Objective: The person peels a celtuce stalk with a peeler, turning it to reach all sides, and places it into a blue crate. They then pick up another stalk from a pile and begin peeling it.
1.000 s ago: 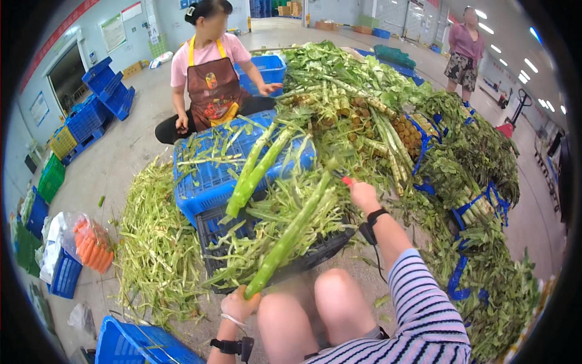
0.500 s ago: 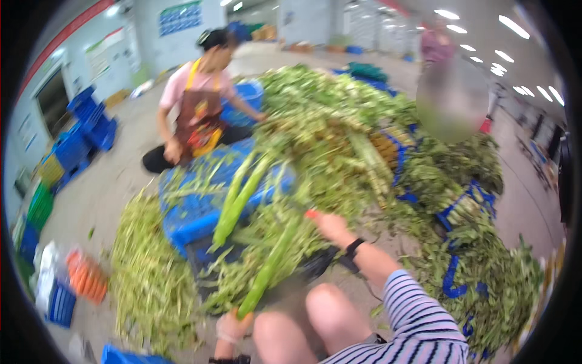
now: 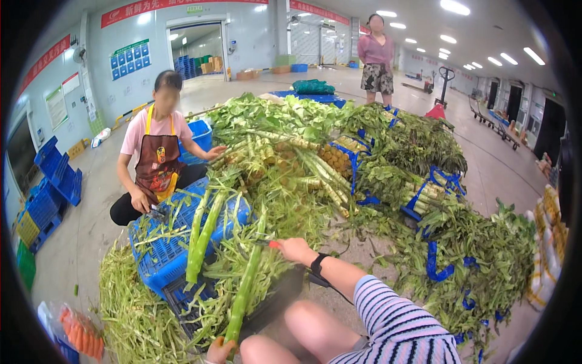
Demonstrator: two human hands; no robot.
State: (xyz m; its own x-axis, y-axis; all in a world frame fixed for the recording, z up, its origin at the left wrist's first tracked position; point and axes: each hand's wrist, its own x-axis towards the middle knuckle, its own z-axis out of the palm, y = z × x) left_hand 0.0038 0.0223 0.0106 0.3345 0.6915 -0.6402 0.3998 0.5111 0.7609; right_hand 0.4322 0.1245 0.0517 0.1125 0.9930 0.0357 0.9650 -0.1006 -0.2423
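A long green celtuce stem [image 3: 244, 290] slants up from my lap, its lower end gripped in my left hand [image 3: 220, 350] at the bottom edge. My right hand [image 3: 298, 250] is closed round the red handle of a peeler [image 3: 273, 244], whose blade lies across the upper part of the stem. Two peeled pale green stems [image 3: 207, 233] rest side by side on an upturned blue crate [image 3: 160, 262], left of the stem I hold. Shredded peel [image 3: 267, 267] covers the space round the stem and below the peeler.
A co-worker [image 3: 160, 142] in a brown apron squats beyond the crate, near a blue tub [image 3: 197, 141]. Unpeeled celtuce [image 3: 321, 173] is heaped ahead, with leafy bundles [image 3: 418, 182] to the right. Peelings [image 3: 133, 309] and bagged carrots [image 3: 82, 333] lie left. Another person [image 3: 376, 57] stands behind.
My view has turned up and to the right, and the picture is sharper. Both hands keep their grips. The peeler now crosses the stem below its far tip.
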